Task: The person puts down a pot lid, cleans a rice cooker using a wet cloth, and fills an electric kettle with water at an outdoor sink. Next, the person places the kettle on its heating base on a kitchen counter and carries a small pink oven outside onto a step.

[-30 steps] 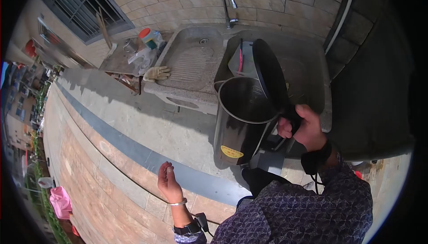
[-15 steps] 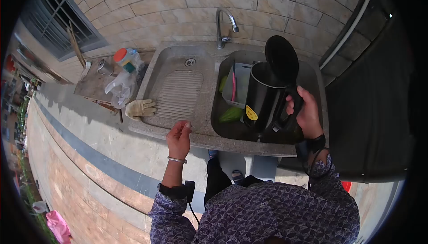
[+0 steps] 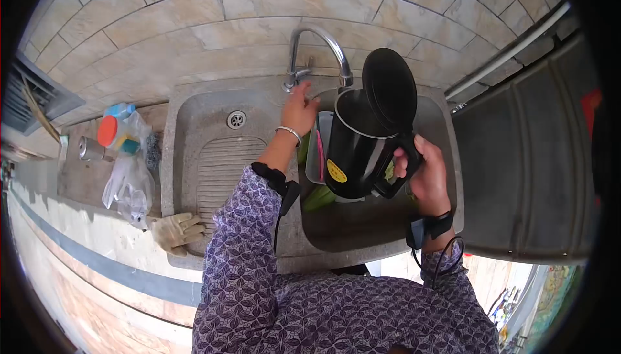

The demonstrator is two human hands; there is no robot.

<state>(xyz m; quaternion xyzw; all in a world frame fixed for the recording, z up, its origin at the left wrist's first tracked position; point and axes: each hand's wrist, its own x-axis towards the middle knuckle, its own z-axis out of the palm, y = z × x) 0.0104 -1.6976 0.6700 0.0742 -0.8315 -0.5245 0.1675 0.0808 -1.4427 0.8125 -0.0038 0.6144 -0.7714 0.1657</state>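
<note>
In the head view, a black electric kettle [image 3: 362,140] with a yellow sticker is held over the right basin, tilted a little, its lid [image 3: 389,92] standing up. My right hand [image 3: 427,173] is closed around the kettle's handle. At the base of the chrome tap [image 3: 336,50], my left hand [image 3: 301,109] reaches up with thumb and fingers apart, its fingertips close to the tap's lever; whether they touch it I cannot tell. The tap's spout end is just above the kettle's open mouth. No water stream shows.
The stone double sink [image 3: 284,244] has a ribbed left basin with a drain [image 3: 237,119]. Behind the kettle, partly hidden, are a grey plastic basket [image 3: 315,160] and green vegetables [image 3: 318,197]. A work glove [image 3: 176,232] lies on the left rim. Left stands a red-lidded jar [image 3: 111,132] beside plastic bags [image 3: 131,186].
My left hand has moved up from the sink's front edge to the tap. The kettle, still in my right hand, is now nearer the spout. The view has shifted closer to the sink.
</note>
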